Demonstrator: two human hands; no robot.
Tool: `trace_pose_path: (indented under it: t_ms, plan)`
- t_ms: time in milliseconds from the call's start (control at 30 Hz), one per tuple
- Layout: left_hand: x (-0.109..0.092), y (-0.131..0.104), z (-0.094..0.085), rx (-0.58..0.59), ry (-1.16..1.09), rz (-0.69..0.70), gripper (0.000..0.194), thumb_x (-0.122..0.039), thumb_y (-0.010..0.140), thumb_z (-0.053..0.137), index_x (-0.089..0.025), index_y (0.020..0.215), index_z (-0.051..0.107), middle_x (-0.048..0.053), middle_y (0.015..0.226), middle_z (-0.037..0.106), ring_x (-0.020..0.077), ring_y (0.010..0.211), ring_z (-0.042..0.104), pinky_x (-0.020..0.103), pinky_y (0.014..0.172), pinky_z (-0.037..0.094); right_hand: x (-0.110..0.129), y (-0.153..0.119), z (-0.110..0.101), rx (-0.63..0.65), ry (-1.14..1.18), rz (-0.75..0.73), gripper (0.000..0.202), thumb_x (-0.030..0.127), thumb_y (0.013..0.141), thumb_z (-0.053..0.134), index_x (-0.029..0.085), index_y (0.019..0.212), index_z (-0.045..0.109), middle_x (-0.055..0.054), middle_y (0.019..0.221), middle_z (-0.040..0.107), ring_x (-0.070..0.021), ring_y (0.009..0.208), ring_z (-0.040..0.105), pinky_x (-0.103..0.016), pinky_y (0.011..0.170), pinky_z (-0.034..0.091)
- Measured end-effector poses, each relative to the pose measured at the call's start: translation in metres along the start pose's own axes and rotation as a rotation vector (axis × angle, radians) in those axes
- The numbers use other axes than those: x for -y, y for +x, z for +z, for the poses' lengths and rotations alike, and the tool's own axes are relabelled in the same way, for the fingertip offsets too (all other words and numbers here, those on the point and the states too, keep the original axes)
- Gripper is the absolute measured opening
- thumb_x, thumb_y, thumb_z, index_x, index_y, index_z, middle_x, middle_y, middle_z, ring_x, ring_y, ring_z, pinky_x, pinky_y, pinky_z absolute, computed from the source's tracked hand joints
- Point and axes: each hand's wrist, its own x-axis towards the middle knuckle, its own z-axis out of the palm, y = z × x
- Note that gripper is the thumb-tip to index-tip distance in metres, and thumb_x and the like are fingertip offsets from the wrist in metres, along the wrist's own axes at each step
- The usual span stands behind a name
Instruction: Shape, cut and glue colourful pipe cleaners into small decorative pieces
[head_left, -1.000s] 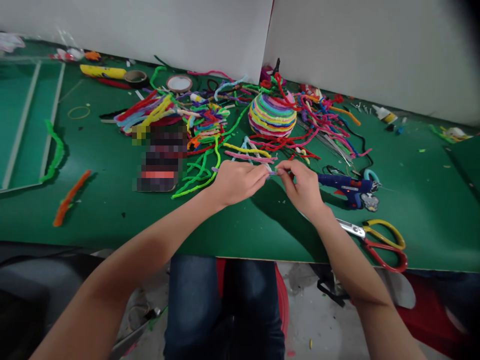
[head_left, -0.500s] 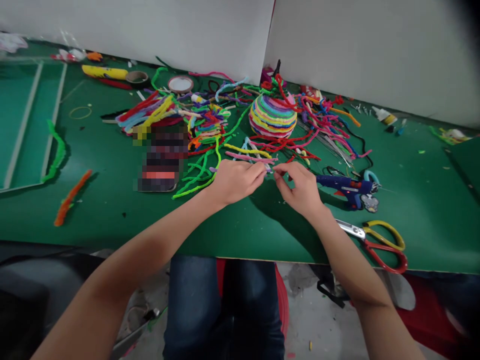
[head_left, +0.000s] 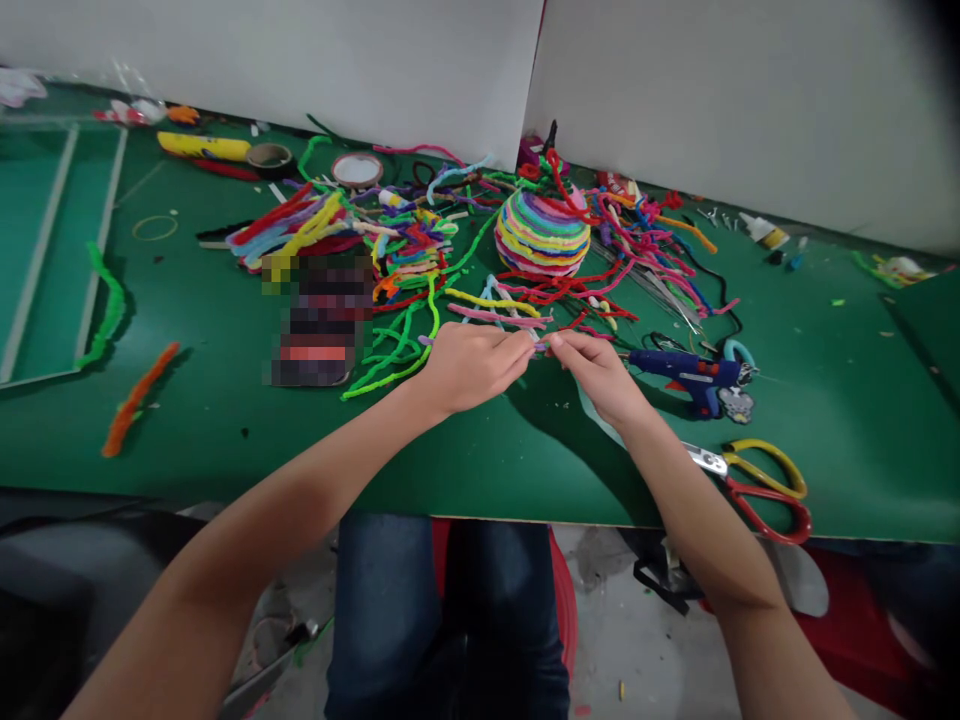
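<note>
My left hand [head_left: 480, 365] is closed around a light purple pipe cleaner [head_left: 425, 341], whose one end pokes out behind the knuckles. At the other end, my right hand [head_left: 596, 370] pinches the short piece between thumb and forefinger. The two hands nearly meet above the green table. Just beyond them lie yellow and pink pipe cleaners [head_left: 499, 315]. A ball wrapped in rainbow-striped pipe cleaners [head_left: 543, 235] stands behind. Close by my right hand rests a blue glue gun [head_left: 686, 368]. Scissors [head_left: 765, 480] with yellow and red handles lie partly under my right forearm.
To the left are a phone-like object [head_left: 322, 330], blurred out, and a bundle of pipe cleaners [head_left: 292, 230]. Tape rolls [head_left: 357, 170] sit at the back near a white panel [head_left: 337, 70]. An orange pipe cleaner [head_left: 141, 398] lies at far left. More pipe cleaners [head_left: 660, 250] tangle right of the ball.
My right hand has moved slightly left, and its fingertips have closed on the end of the purple pipe cleaner. My left hand stays almost where it was.
</note>
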Motion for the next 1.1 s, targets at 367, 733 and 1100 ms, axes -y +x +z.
trace_pose_path:
  t_ms: [367, 733, 1100]
  plan:
    - [0.0006, 0.0006, -0.0004, -0.022, 0.025, 0.024, 0.022, -0.024, 0.087, 0.048, -0.017, 0.075, 0.065, 0.000, 0.057, 0.065, 0.0111, 0.051, 0.057, 0.023, 0.048, 0.026, 0.0026, -0.0001, -0.0008, 0.045, 0.236, 0.136, 0.022, 0.042, 0.070, 0.071, 0.021, 0.078, 0.069, 0.001, 0.076, 0.067, -0.0113, 0.072, 0.058, -0.028, 0.073, 0.047]
    - [-0.0003, 0.0011, -0.0021, 0.019, 0.064, 0.044, 0.021, -0.024, 0.087, 0.048, -0.018, 0.075, 0.064, -0.002, 0.057, 0.065, 0.0106, 0.052, 0.059, 0.023, 0.046, 0.028, 0.0045, -0.0019, -0.0004, 0.001, 0.201, 0.143, 0.014, 0.034, 0.070, 0.072, 0.021, 0.075, 0.068, 0.002, 0.074, 0.065, -0.0106, 0.067, 0.054, -0.026, 0.064, 0.041]
    - [-0.0017, 0.0001, -0.0006, 0.063, 0.035, -0.049, 0.021, -0.026, 0.087, 0.048, -0.018, 0.076, 0.065, -0.001, 0.061, 0.069, 0.0120, 0.054, 0.063, 0.024, 0.045, 0.027, 0.0052, -0.0050, 0.0034, -0.064, -0.130, -0.098, 0.017, 0.037, 0.085, 0.057, 0.022, 0.086, 0.065, -0.001, 0.086, 0.065, -0.0141, 0.081, 0.058, -0.027, 0.064, 0.042]
